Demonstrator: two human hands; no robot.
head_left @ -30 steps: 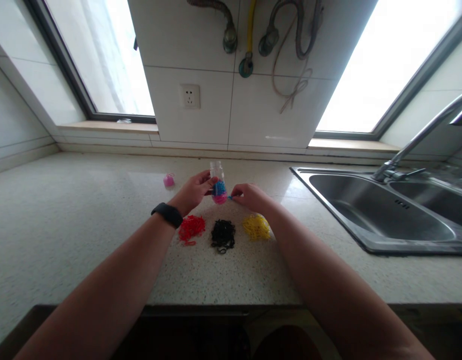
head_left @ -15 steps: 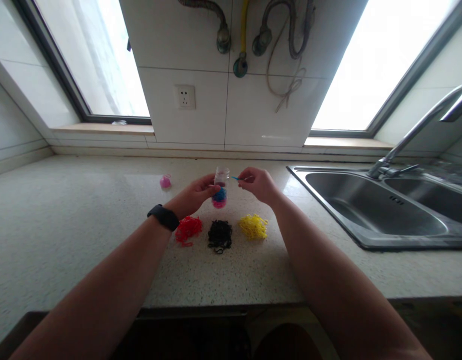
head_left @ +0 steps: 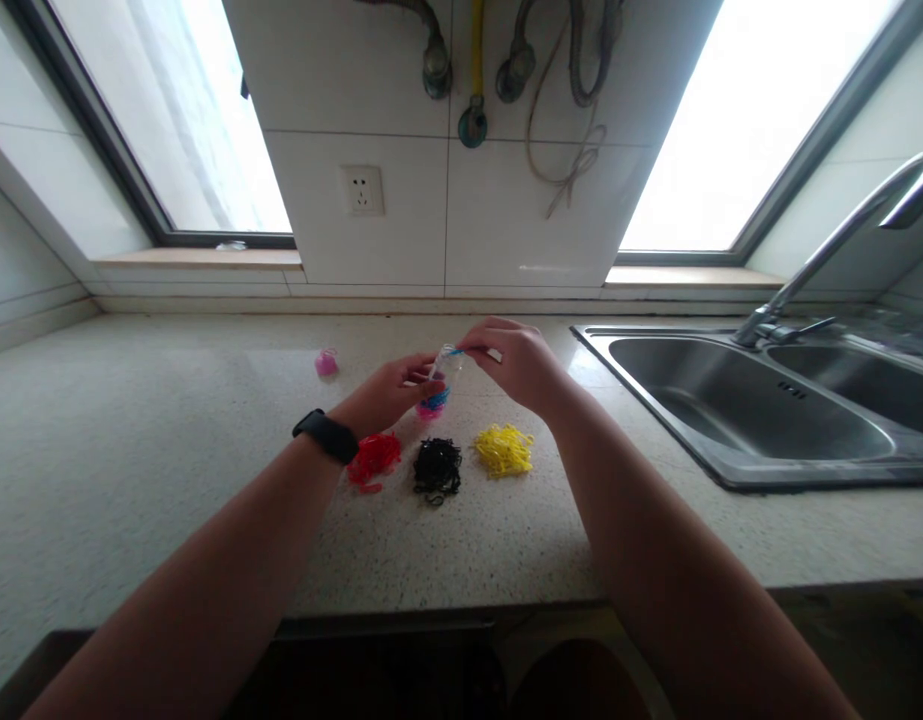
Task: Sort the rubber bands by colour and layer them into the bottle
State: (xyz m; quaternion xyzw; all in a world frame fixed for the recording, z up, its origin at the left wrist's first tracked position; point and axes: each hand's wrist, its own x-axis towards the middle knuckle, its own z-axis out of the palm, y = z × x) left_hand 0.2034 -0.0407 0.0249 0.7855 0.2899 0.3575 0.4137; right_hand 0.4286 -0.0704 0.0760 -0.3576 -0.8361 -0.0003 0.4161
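Head view, item by item. Left hand (head_left: 392, 392): forearm rising from the lower left, a black watch (head_left: 326, 436) at the wrist, thumb on the near side and fingers curled behind, grasping a clear bottle (head_left: 447, 375). Right hand (head_left: 515, 360): forearm in from the lower right, wrist bent inward, knuckles up, thumb and forefinger pinching a thin blue strand (head_left: 455, 351). Clear bottle: between the two hands, above the countertop (head_left: 168, 450), tilted with its mouth toward the right hand; pink at the base, blue contents above that, neck transparent. Blue strand: at the bottle's mouth, directly in front of the right fingertips — whether its tip is inside the rim cannot be told.

On the countertop, nearer the viewer than the bottle, one row of three loose heaps: red pile (head_left: 374, 458), at left, beside the watch; black pile (head_left: 437, 467), in the middle, below the bottle; yellow pile (head_left: 504, 450), at right, near the right forearm. Pink cap (head_left: 326, 362): apart, beyond the left wrist. Steel sink (head_left: 731, 400) with faucet (head_left: 821, 250): well to the right. Wall socket (head_left: 363, 190): on the tiles behind. In the way — the left thumb and fingers, hiding part of the bottle's middle
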